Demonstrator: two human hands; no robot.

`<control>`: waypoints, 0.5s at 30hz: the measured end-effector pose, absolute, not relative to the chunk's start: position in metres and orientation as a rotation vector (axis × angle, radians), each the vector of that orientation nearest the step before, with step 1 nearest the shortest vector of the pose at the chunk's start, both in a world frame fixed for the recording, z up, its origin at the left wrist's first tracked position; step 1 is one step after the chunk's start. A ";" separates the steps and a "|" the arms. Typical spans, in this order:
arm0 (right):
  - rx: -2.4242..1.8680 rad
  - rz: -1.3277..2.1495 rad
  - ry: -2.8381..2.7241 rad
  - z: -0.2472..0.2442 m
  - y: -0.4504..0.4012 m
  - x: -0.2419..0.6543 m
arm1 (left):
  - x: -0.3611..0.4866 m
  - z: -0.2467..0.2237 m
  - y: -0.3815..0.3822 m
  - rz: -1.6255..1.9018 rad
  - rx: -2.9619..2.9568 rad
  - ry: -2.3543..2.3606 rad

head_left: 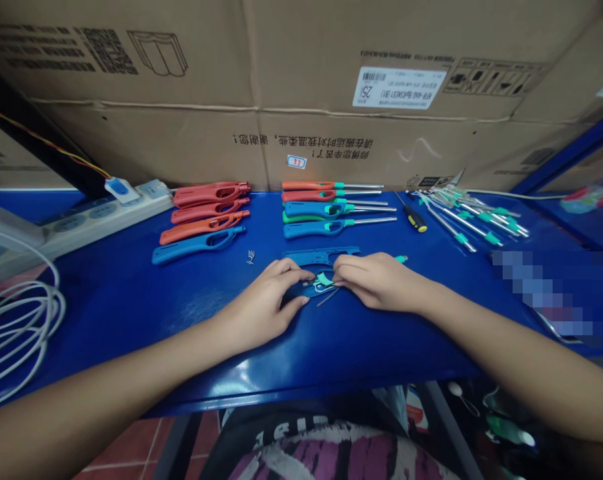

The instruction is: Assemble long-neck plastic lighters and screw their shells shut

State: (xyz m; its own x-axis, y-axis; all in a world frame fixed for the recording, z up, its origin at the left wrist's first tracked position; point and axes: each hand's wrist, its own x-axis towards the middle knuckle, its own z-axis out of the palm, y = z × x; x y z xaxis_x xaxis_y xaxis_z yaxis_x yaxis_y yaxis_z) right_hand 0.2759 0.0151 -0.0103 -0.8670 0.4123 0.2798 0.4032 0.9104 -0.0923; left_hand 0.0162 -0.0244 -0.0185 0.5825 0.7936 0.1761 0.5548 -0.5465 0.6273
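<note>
Both hands meet over an opened blue lighter casing half (309, 291) on the table, with a mint-green trigger piece (324, 279) and white wires between the fingertips. My left hand (276, 297) pinches the casing half from the left, thumb and fingers around its edge. My right hand (376, 280) is closed at the other end beside the green piece; what lies inside its pinch is hidden. Just behind them rests another blue casing half (319, 255). A thin grey strip (327, 297) lies in front of the fingers. A small green tip (400, 259) pokes out behind the right hand.
Red, orange and blue casing halves (199, 248) lie stacked at left; several lighters with metal tubes (339, 229) lie at centre back. Screws (251, 257), a screwdriver (414, 219), a pile of wired tubes (474, 217) and a power strip (84, 223) surround the work. Cardboard (181, 147) stands behind.
</note>
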 end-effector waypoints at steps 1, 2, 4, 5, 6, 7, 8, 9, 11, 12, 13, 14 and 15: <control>-0.613 0.081 -2.769 -0.010 0.015 0.276 | 0.016 -0.018 -0.024 0.613 2.295 1.076; -0.622 0.113 -2.760 -0.010 0.015 0.276 | 0.016 -0.018 -0.024 0.614 2.294 1.078; -0.637 0.157 -2.751 -0.009 0.016 0.276 | 0.016 -0.019 -0.024 0.617 2.292 1.079; -0.642 0.169 -2.752 -0.009 0.016 0.276 | 0.016 -0.019 -0.024 0.620 2.291 1.079; -0.643 0.174 -2.757 -0.009 0.016 0.276 | 0.017 -0.019 -0.024 0.622 2.291 1.079; -0.642 0.172 -2.766 -0.009 0.017 0.276 | 0.017 -0.019 -0.024 0.623 2.289 1.081; -0.636 0.164 -2.776 -0.009 0.017 0.276 | 0.017 -0.019 -0.024 0.620 2.286 1.084; -0.626 0.149 -2.786 -0.009 0.017 0.276 | 0.017 -0.018 -0.024 0.617 2.283 1.089; -0.610 0.117 -2.802 -0.010 0.017 0.276 | 0.017 -0.018 -0.024 0.608 2.278 1.100; -0.605 0.104 -2.805 -0.010 0.017 0.276 | 0.018 -0.017 -0.025 0.604 2.276 1.104; -0.605 0.097 -2.804 -0.010 0.016 0.276 | 0.018 -0.017 -0.025 0.601 2.274 1.107; -0.607 0.097 -2.799 -0.010 0.016 0.276 | 0.018 -0.016 -0.025 0.600 2.274 1.107; -0.611 0.103 -2.795 -0.010 0.016 0.275 | 0.018 -0.016 -0.025 0.601 2.275 1.107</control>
State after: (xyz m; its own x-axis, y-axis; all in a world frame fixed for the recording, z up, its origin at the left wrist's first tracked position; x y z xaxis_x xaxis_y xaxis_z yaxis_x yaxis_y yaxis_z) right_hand 0.2755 0.0161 -0.0100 -0.8720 0.4186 0.2538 0.3987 0.9081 -0.1280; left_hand 0.0179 -0.0247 -0.0161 0.5643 0.8107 0.1561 0.5725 -0.5205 0.6335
